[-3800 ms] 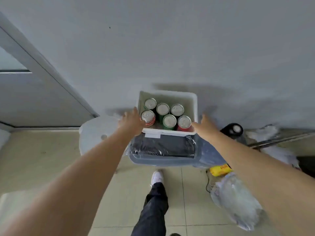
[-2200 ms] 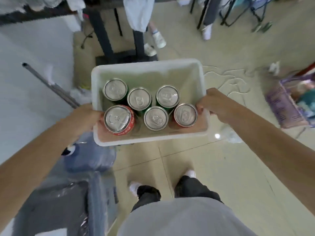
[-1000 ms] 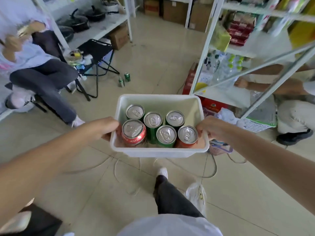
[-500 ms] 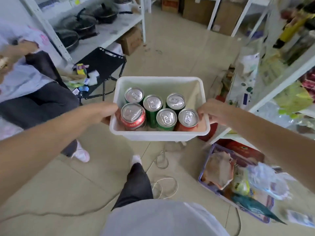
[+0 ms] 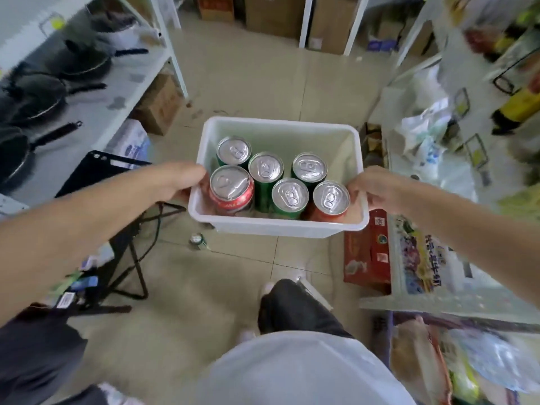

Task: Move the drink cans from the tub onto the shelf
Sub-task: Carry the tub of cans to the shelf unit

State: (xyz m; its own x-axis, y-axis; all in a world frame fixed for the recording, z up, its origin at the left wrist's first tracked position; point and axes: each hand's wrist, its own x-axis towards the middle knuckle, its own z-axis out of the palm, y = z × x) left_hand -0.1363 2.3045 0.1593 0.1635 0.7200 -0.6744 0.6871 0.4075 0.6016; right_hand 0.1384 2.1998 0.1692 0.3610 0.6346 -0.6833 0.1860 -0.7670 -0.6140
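Observation:
I carry a white plastic tub [image 5: 280, 124] at waist height over the tiled floor. My left hand [image 5: 178, 182] grips its left rim and my right hand [image 5: 372, 188] grips its right rim. Several drink cans stand upright in the near half of the tub: a red can [image 5: 230, 187] at the front left, green cans [image 5: 266, 171] in the middle, and a red-orange can [image 5: 330, 198] at the front right. A white metal shelf [image 5: 420, 299] stocked with packaged goods runs along my right side.
On the left, a white shelf [image 5: 111, 92] holds black pans. A black folding stool [image 5: 117, 217] stands near my left arm and a loose can [image 5: 197, 240] lies on the floor beside it. A red carton [image 5: 366, 258] sits under the right shelf. Cardboard boxes [image 5: 274, 11] line the far end.
I lifted the tub off a stack, turned and walked with it into the aisle between shelves. Both hands kept their grip. The seated person on the left has slid mostly out of view.

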